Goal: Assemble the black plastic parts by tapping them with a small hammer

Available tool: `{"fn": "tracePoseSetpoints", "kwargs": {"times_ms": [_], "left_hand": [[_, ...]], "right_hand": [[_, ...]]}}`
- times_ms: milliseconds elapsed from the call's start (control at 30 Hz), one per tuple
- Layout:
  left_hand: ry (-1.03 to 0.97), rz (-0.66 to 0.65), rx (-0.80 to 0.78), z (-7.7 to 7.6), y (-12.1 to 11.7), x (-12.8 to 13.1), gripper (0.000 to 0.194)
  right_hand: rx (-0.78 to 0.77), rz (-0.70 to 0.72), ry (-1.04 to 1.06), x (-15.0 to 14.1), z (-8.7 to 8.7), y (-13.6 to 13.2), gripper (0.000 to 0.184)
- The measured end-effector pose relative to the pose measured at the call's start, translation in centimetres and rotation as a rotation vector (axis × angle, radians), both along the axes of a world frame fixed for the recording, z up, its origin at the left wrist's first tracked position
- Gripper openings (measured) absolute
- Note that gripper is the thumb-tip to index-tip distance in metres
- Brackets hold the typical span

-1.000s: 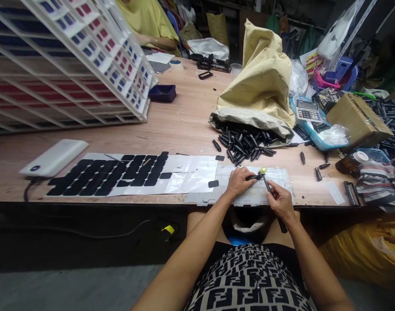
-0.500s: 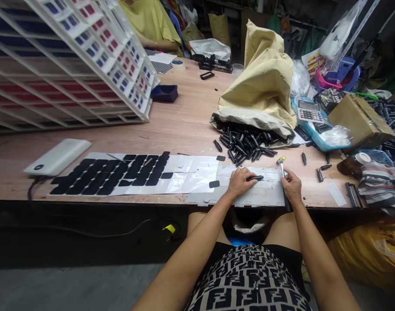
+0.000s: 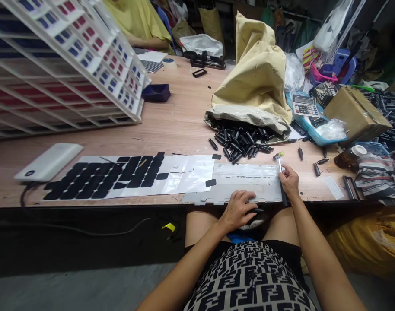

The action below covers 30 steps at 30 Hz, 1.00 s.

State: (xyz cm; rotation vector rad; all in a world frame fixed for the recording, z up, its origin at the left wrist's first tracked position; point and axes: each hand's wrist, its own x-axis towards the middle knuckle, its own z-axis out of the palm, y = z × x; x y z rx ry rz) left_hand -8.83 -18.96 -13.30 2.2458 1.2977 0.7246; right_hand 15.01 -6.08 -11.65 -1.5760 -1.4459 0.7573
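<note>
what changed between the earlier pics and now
The left hand moved from the middle of the grey board toward the body, the black piece at its fingertips, grip unclear. The right hand, still holding the hammer, moved it right, away from the piece. The pile of black pieces stayed put.

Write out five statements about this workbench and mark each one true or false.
1. The right hand grips a hammer. True.
2. The calculator is left of the tan sack. False: it is to the sack's right.
3. Black parts are heaped at the sack's mouth. True.
4. The left hand rests on the heap. False: it is at the table's front edge.
5. The small purple tray sits inside the white crate. False: it sits on the table, beside the crate.
</note>
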Motion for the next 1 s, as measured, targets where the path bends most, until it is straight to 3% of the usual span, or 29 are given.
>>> {"fn": "tracePoseSetpoints", "kwargs": {"times_ms": [100, 200, 267, 400, 500, 667, 833, 900, 1000], "left_hand": [[0.034, 0.024, -0.013, 0.1, -0.8, 0.6, 0.023], [-0.044, 0.118, -0.025, 1.0, 1.0, 0.2, 0.027], [-0.112, 0.314, -0.045, 1.9, 3.6, -0.8, 0.021], [-0.154, 0.868, -0.168, 3.6, 10.5, -3.9, 0.025], [-0.073, 1.028, -0.326, 3.8, 14.6, -5.7, 0.024], [0.004, 1.078, -0.462, 3.2, 17.1, -6.6, 0.023], [-0.009, 1.114, -0.42, 3.7, 15.2, -7.0, 0.021], [-0.061, 1.032, -0.32, 3.6, 13.7, -6.6, 0.019], [-0.126, 0.689, -0.177, 2.9, 11.8, -4.9, 0.017]], "right_hand": [[-0.005, -0.001, -0.006, -0.1, 0.1, 0.0, 0.058], [-0.004, 0.001, -0.012, -0.1, 0.2, -0.1, 0.058], [-0.002, 0.002, -0.013, -0.1, 0.2, -0.1, 0.058], [-0.002, 0.007, 0.007, -0.2, 0.3, -0.2, 0.058], [-0.004, 0.01, 0.01, -0.2, 0.3, -0.3, 0.057], [0.007, 0.008, 0.006, 0.0, -0.2, -0.3, 0.055], [0.009, 0.005, 0.008, 0.1, -0.6, -0.2, 0.055], [0.009, 0.006, 0.007, 0.0, -0.5, -0.3, 0.054], [0.003, 0.001, 0.0, -0.1, -0.2, -0.3, 0.054]]}}
